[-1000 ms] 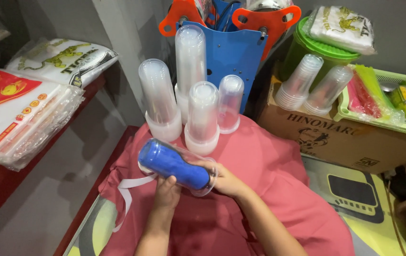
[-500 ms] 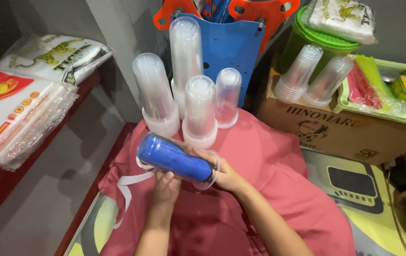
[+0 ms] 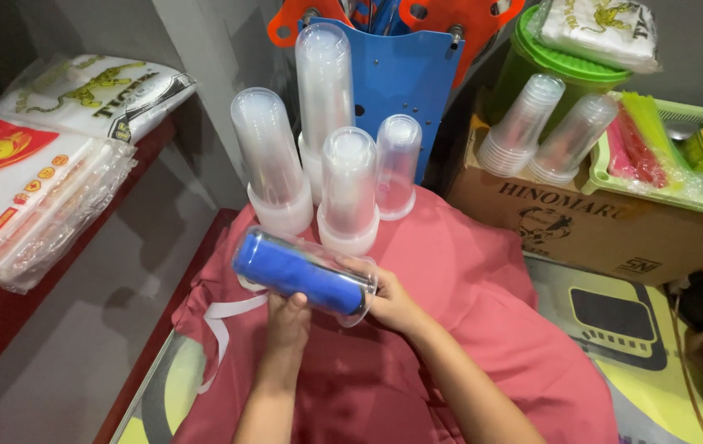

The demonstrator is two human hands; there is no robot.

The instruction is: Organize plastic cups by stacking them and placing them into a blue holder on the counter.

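Presently, both hands hold one thing: a stack of clear plastic cups (image 3: pixel 306 273) lying on its side, its inside filled by a blue roll (image 3: pixel 294 270) — cloth or foam, cannot tell which. The stack hangs in the air above the pink cloth (image 3: pixel 483 329), which covers the low surface in front of the person.

Long axis: runs from upper left to lower right in the head view, closed end up-left, the open rim down-right.

Left hand (image 3: pixel 288 316): under the middle of the stack, fingers curled up against its lower side, gripping from below.

Right hand (image 3: pixel 391 302): at the rim end, closed about the mouth of the stack, thumb on the wall near the rim.

So the stack lies straight ahead of both hands and across them — the right hand nearer the open end, the left nearer the middle. The closed end juts free beyond the left hand.

Around it: four upright stacks of clear cups (image 3: pixel 350 185), mouths down, stand on the far edge of the pink cloth, just behind the held stack. A blue panel (image 3: pixel 417 78) rises behind them. A cardboard box (image 3: pixel 598 222) sits at the right edge of the cloth.
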